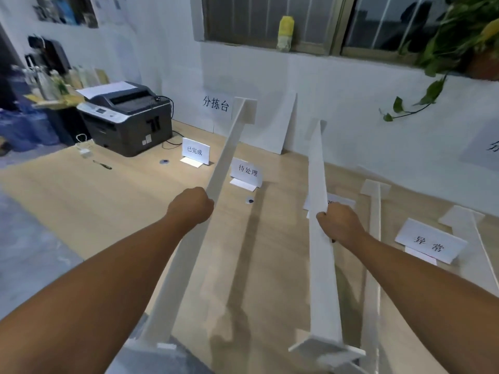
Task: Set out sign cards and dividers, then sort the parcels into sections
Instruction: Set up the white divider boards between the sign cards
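Nearest the camera, the footed end of the right divider [322, 279] is hanging just above the table [108, 206]. The right hand [341, 225] is gripping it, fingers curled round its edge. The left hand [193, 206] is clamping the left divider [229, 141] in a fist.

The dividers are seemingly being set out. Next, each strip needs lowering upright between cards, the left one between the far sign card [195, 151] and the middle sign card [247, 171]. No parcels are showing.
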The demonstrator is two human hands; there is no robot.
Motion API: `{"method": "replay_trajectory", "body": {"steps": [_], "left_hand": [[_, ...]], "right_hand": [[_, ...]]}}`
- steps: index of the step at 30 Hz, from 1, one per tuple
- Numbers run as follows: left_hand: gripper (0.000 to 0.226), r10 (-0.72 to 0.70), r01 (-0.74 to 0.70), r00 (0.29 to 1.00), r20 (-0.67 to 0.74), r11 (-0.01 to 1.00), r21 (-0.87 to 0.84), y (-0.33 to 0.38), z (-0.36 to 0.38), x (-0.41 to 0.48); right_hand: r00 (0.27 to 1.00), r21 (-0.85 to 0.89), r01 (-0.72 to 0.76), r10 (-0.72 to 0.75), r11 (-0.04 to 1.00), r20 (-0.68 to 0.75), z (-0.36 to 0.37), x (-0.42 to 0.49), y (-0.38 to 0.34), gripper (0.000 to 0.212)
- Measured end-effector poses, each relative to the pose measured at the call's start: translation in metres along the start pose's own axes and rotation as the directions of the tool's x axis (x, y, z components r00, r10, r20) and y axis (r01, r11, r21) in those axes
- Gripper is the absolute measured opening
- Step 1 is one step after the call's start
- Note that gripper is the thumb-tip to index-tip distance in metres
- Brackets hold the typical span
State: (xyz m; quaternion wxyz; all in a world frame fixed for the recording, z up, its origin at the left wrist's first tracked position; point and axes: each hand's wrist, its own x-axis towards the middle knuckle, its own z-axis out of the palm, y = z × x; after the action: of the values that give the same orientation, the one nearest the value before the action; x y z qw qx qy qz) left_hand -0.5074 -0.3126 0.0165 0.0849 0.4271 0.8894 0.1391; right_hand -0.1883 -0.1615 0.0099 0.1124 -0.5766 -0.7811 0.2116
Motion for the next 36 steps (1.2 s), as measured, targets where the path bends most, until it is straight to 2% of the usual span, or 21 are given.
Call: {"method": "replay_trajectory", "body": {"steps": [8,15,20,26,31,36], "left_hand": [[0.012,0.029,-0.029,0.998,0.053,1.0,0.01,-0.068,0.014,0.126],[0.011,0.045,-0.046,0.989,0.144,0.999,0.002,-0.097,0.014,0.231],[0.01,0.115,-0.108,0.976,0.187,0.993,-0.044,-0.094,0.047,0.304],[0.013,0.196,-0.193,0.945,0.263,0.981,-0.036,-0.105,0.091,0.378],[0.016,0.259,-0.265,0.91,0.323,0.964,-0.024,-0.111,0.131,0.41],[0.016,0.209,-0.234,0.891,0.403,0.972,0.012,-0.131,0.163,0.41]], "right_hand": [[0.996,-0.036,-0.084,0.084,0.996,-0.006,0.091,0.099,-0.073,0.025],[0.975,-0.066,-0.217,0.219,0.974,0.025,0.122,0.133,-0.116,0.025],[0.945,-0.093,-0.327,0.328,0.94,-0.002,0.153,0.159,-0.118,0.025],[0.873,-0.079,-0.487,0.486,0.87,-0.035,0.198,0.188,-0.126,0.028],[0.847,-0.08,-0.531,0.526,0.844,-0.077,0.234,0.209,-0.134,0.035],[0.803,-0.124,-0.594,0.596,0.795,-0.025,0.268,0.215,-0.137,0.032]]}}
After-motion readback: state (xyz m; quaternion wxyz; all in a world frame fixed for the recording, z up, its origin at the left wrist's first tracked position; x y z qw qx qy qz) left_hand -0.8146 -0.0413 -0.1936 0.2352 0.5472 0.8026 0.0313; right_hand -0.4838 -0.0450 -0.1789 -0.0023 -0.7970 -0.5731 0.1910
